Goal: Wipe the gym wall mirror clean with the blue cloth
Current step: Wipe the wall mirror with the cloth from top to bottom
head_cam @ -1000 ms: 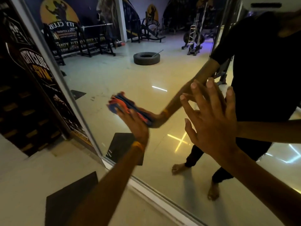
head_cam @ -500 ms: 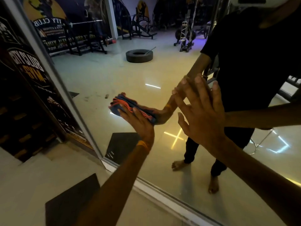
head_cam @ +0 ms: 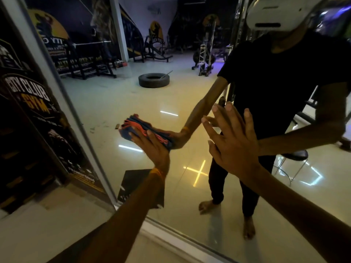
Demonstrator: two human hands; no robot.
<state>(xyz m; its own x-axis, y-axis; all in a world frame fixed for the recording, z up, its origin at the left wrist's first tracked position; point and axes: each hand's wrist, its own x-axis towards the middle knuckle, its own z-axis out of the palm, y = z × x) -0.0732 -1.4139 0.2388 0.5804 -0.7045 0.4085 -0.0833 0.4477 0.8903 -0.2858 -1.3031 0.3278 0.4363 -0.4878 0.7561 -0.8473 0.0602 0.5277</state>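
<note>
The wall mirror (head_cam: 117, 103) fills most of the view and reflects the gym floor and my own body. A folded blue cloth (head_cam: 133, 128) with orange-red edging lies flat against the glass, left of centre. My left hand (head_cam: 153, 149) presses it onto the mirror with straight fingers; an orange band circles that wrist. My right hand (head_cam: 230, 141) lies flat on the glass to the right, fingers spread, a short gap from the cloth.
The mirror's pale frame (head_cam: 45, 59) runs diagonally down the left side and along the bottom (head_cam: 180, 242). A dark gym poster (head_cam: 32, 99) covers the wall left of it. Pale floor with a black mat (head_cam: 79, 243) lies below.
My left hand and the cloth have shifted slightly along the glass, and my view has tilted upward so more of the reflection shows. My right hand stays flat on the mirror.
</note>
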